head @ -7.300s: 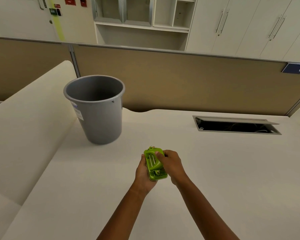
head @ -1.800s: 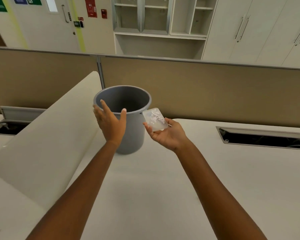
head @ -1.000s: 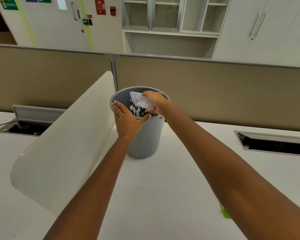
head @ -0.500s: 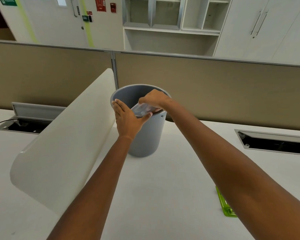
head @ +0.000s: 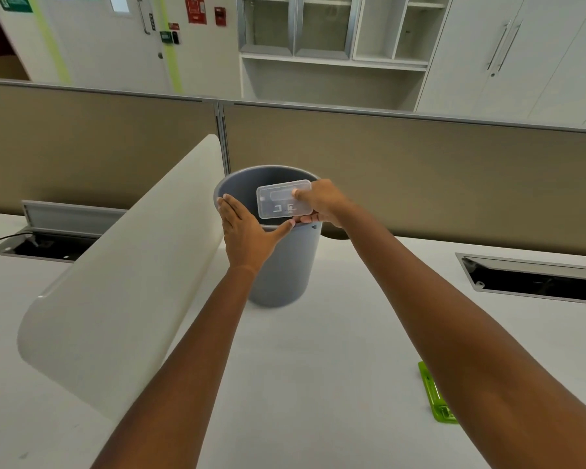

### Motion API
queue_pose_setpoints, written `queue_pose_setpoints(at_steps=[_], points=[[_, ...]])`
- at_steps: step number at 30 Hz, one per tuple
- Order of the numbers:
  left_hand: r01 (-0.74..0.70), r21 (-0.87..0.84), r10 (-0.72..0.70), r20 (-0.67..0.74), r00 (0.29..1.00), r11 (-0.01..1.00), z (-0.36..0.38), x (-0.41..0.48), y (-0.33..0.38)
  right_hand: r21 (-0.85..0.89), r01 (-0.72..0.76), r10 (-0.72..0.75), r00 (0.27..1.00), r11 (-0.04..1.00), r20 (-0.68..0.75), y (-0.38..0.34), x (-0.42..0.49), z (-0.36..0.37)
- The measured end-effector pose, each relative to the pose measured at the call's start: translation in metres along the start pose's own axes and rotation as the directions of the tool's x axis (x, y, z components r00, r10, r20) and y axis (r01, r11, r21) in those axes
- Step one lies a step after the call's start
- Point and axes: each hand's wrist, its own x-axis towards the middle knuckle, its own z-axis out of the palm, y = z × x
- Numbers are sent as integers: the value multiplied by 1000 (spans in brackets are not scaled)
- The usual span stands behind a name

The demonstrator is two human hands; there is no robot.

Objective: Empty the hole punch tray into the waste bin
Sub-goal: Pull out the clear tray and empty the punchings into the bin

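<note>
The grey waste bin (head: 281, 265) stands on the white desk against the brown partition. My right hand (head: 322, 206) pinches the clear plastic hole punch tray (head: 283, 199) by its right end and holds it over the bin's mouth, its flat underside turned up toward me. No paper bits show in it. My left hand (head: 247, 236) lies flat against the bin's near rim, fingers spread, thumb along the rim. The green hole punch body (head: 435, 397) lies on the desk at lower right, partly hidden behind my right forearm.
A curved white divider panel (head: 122, 282) slopes across the desk left of the bin. Open cable hatches sit at the left (head: 44, 242) and the right (head: 535, 282). The brown partition (head: 420, 170) closes off the desk's far edge.
My right hand carried the tray full of paper bits over the bin and tipped it; the bits fell in. The tray is now turned flat, underside up. My left hand stays on the rim.
</note>
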Motion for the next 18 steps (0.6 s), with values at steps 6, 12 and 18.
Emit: queue_pose_setpoints(at_steps=[6, 12, 18], points=[[2, 2, -2, -2, 1000, 1000, -1, 0, 0, 110, -38, 38, 999, 993, 1, 4, -3, -5], [5, 7, -5, -1, 1000, 1000, -1, -1, 0, -11, 65, -65, 998, 998, -17, 9, -2, -4], [-4, 7, 4, -4, 1000, 1000, -2, -1, 0, -12, 141, -141, 983, 990, -118, 12, -4, 5]])
